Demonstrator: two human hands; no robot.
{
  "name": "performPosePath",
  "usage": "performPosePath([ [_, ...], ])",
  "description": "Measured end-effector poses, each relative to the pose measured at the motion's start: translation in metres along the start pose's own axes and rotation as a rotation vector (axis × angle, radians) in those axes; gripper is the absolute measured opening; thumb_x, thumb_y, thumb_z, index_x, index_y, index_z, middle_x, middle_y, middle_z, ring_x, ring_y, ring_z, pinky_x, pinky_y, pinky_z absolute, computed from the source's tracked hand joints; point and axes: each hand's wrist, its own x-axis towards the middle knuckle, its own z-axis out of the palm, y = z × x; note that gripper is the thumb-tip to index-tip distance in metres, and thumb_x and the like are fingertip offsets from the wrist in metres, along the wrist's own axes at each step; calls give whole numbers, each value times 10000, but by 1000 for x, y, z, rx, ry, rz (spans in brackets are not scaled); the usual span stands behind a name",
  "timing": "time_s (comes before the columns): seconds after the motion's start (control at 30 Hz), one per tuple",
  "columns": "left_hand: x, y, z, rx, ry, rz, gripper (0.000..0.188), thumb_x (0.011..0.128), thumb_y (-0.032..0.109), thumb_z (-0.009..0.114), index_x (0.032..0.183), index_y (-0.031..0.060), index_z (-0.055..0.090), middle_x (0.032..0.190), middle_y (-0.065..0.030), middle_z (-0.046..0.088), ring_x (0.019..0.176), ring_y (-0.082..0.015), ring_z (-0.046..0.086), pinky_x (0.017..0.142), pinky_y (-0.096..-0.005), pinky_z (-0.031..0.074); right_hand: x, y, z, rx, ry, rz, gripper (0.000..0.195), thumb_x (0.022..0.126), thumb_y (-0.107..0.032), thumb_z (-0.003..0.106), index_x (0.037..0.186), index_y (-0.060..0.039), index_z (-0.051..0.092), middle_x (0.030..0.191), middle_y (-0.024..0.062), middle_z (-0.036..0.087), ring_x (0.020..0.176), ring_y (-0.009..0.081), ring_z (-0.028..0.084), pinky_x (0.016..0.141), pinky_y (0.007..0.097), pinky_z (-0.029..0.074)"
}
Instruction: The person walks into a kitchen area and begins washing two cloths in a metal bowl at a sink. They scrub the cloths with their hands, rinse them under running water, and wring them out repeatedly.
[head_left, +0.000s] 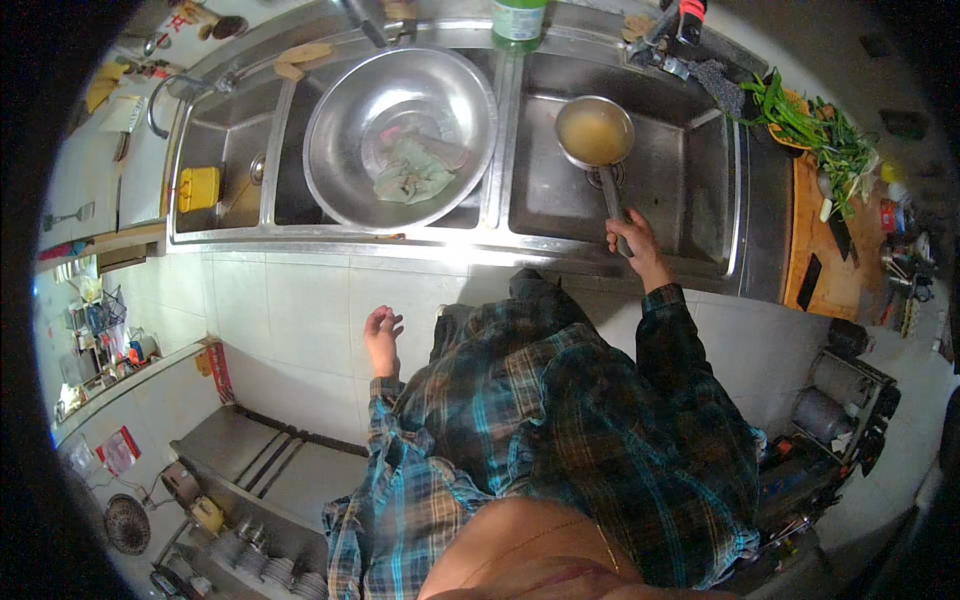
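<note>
My right hand (636, 238) is closed around the handle of a metal ladle (595, 132), which holds a cloudy yellowish liquid. The ladle's bowl is over the right basin of a stainless steel sink (547, 196), near the drain. To its left, a large round metal basin (330, 150) sits across the middle sink compartment, with a crumpled pale green cloth (414, 171) lying inside. My left hand (383, 324) hangs over the floor in front of the sink, fingers loosely bent and holding nothing.
A yellow container (199, 188) stands in the left compartment beneath a curved faucet (155, 112). Behind the sink is a green bottle (518, 22). At right, a wooden cutting board (806, 225) bears dark-bladed knives (808, 282), beside green vegetables (840, 154).
</note>
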Motion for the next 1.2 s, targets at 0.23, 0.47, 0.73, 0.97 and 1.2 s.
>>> performPosePath([
  [0.23, -5, 20, 46, 120, -34, -23, 155, 847, 102, 535, 994, 60, 514, 912, -28, 552, 819, -165, 583, 653, -278, 457, 16, 36, -72, -34, 53, 39, 110, 761, -155, 560, 793, -61, 512, 628, 31, 520, 556, 136, 521, 517, 281, 421],
  [0.47, 23, 32, 57, 180, -102, -22, 208, 843, 117, 545, 1032, 40, 502, 953, -62, 560, 831, -193, 584, 677, -302, 462, 32, 53, -127, -141, -196, 67, 229, 744, -214, 580, 859, -20, 543, 740, 79, 584, 659, 189, 568, 594, 322, 449],
  [0.73, 50, 49, 85, 186, -201, -18, 179, 855, 100, 512, 1022, 36, 511, 948, -77, 582, 834, -191, 584, 703, -310, 473, 46, 26, -115, -920, -44, 452, 702, 716, -415, 620, 1209, 49, 432, 1221, 221, 453, 1135, 311, 434, 935, 376, 351],
  [0.97, 90, 56, 97, 357, -301, 50, 163, 863, 75, 483, 1012, 28, 529, 921, -66, 594, 806, -173, 584, 658, -284, 489, 32, 1, -86, -782, -2, 452, 887, 695, -535, 615, 1306, 22, 294, 1327, 222, 325, 1228, 324, 324, 997, 385, 292],
  [1.2, 95, 83, 172, 223, -545, 181, 190, 837, 127, 571, 1003, 44, 532, 867, -39, 590, 727, -129, 573, 621, -261, 456, 4, -1, -117, -690, 7, 189, 857, 699, -548, 614, 1300, -12, 319, 1274, 215, 393, 1176, 307, 387, 960, 398, 328],
])
